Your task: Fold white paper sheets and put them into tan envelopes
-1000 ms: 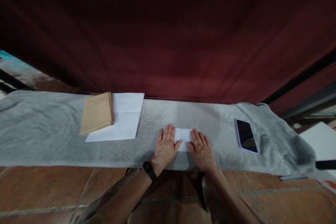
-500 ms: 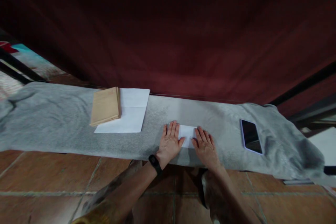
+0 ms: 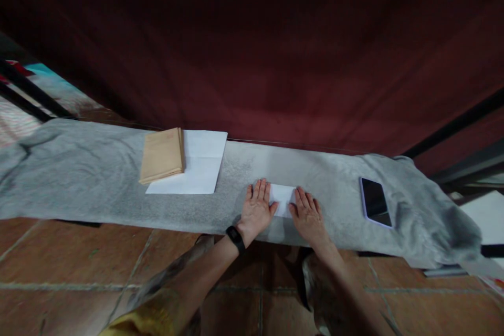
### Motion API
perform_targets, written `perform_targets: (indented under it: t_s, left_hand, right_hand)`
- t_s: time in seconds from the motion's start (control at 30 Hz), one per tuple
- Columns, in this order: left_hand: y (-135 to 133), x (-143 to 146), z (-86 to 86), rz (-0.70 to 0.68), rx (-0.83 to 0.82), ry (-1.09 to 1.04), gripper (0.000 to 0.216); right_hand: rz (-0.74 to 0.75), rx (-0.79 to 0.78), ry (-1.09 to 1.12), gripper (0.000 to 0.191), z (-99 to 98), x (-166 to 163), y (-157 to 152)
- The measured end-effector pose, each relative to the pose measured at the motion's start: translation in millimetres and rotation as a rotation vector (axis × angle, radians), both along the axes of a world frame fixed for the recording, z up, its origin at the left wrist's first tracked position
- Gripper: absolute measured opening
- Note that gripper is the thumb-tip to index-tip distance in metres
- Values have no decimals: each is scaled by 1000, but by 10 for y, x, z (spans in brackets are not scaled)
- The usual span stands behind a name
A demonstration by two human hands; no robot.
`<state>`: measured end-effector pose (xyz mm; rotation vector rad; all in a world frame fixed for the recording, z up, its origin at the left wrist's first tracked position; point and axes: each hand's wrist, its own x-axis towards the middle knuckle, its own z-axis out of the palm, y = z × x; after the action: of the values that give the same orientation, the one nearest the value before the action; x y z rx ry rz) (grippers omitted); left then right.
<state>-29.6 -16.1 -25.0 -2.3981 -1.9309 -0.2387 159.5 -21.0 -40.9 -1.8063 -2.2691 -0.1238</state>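
A small folded piece of white paper point(image 3: 282, 197) lies on the grey cloth between my two hands. My left hand point(image 3: 256, 210) rests flat over its left edge, fingers stretched out and thumb on the paper. On its right edge my right hand point(image 3: 309, 216) lies flat as well, fingers extended forward. Both palms face down. The paper's edges under the fingers are hidden. A black wristband point(image 3: 235, 240) circles my left wrist.
A stack of brown paper envelopes point(image 3: 162, 155) sits on larger white sheets point(image 3: 205, 163) to the left. A phone point(image 3: 375, 201) with a purple edge lies at the right. The grey cloth point(image 3: 98, 178) covers a long bench before a dark red curtain point(image 3: 268, 63).
Both hands stay flat on the paper with hardly any movement. The view has shifted slightly.
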Motion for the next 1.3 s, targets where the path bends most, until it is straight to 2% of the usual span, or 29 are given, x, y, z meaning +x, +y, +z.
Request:
perform_targets:
  t_s: [0.37, 0.6, 0.9, 1.13, 1.2, 1.3]
  left_hand:
    - [-18, -143, -46, -22, 8, -23, 66]
    - [-68, -228, -36, -72, 28, -24, 66]
    - [-80, -205, 2, -105, -5, -39, 66]
    - [-83, -189, -11, -156, 50, -114, 59]
    - [-85, -188, -7, -172, 63, -122, 57]
    - [-88, -182, 9, -195, 62, -111, 54]
  right_hand:
    - [-40, -76, 0, 52, 78, -53, 21]
    - [-59, -44, -26, 52, 42, -66, 2]
    - [-63, -82, -60, 55, -2, -34, 1]
    - [-103, -152, -78, 55, 118, -72, 107]
    - [-67, -106, -34, 55, 129, -148, 145]
    - [82, -42, 54, 55, 75, -308, 146]
